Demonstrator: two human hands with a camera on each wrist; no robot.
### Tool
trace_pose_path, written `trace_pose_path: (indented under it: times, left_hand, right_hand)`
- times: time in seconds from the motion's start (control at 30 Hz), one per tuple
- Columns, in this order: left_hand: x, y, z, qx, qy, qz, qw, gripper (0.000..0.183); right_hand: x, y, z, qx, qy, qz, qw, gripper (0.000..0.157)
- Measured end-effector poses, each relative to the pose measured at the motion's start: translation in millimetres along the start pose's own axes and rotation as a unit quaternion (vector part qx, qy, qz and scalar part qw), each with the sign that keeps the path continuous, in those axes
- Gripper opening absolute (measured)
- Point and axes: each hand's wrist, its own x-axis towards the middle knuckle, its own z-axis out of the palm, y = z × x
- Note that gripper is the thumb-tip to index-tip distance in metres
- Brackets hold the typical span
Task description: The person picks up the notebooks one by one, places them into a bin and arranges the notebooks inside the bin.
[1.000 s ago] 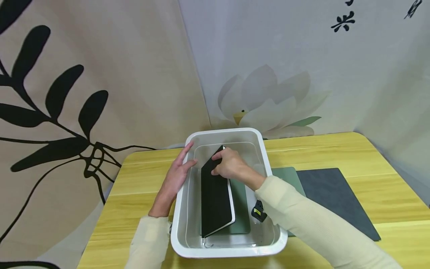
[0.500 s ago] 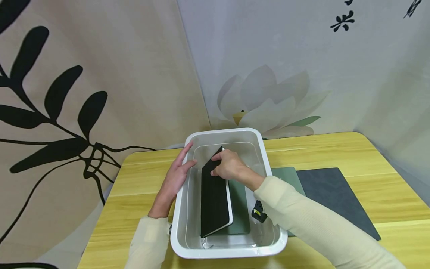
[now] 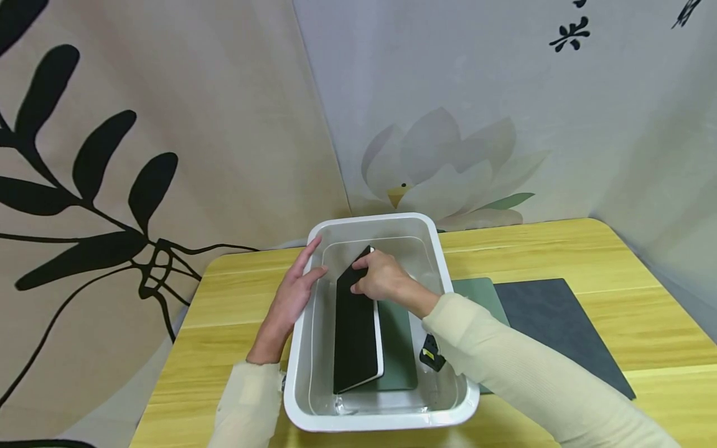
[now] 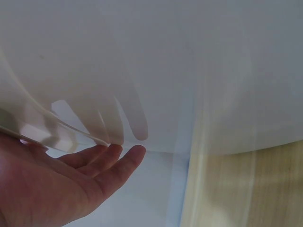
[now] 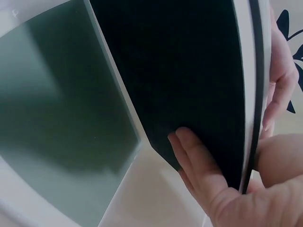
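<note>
A white plastic bin [image 3: 381, 423] stands on the table. In it, a black notebook [image 3: 355, 342] with white page edges is tilted above a green flat cover or notebook [image 3: 399, 348] lying on the bottom. My right hand [image 3: 386, 274] pinches the black notebook near its far end; in the right wrist view its fingers [image 5: 196, 156] lie on one dark cover, with the thumb on the other side. My left hand [image 3: 288, 298] holds the bin's left rim, thumb over the inner side. The left wrist view shows its fingertips [image 4: 137, 149] touching the outer wall.
Right of the bin, a green flat piece [image 3: 482, 295] and a dark grey flat piece [image 3: 560, 336] lie partly overlapping on the wooden table [image 3: 644, 280]. A small black device [image 3: 431, 353] with a yellow mark is at my right wrist. Printed curtains [image 3: 252, 124] hang behind the table.
The black notebook's right edge has swung slightly left, uncovering more of the green piece under it. Both hands have stayed almost in place.
</note>
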Motion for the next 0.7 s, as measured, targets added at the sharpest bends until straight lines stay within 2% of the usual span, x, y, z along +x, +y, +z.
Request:
trace_pose_path:
  times: [0.17, 0.7]
  left_hand:
    - [0.3, 0.0, -0.1, -0.002, 0.0, 0.0, 1.0, 0.053]
    - [0.1, -1.2, 0.1, -0.002, -0.002, 0.004, 1.0, 0.052]
  right_hand:
    - [-0.1, 0.0, 1.3, -0.016, -0.002, -0.003, 1.0, 0.047]
    - [-1.3, -0.1, 3.2, -0.018, -0.019, -0.028, 0.999, 0.05]
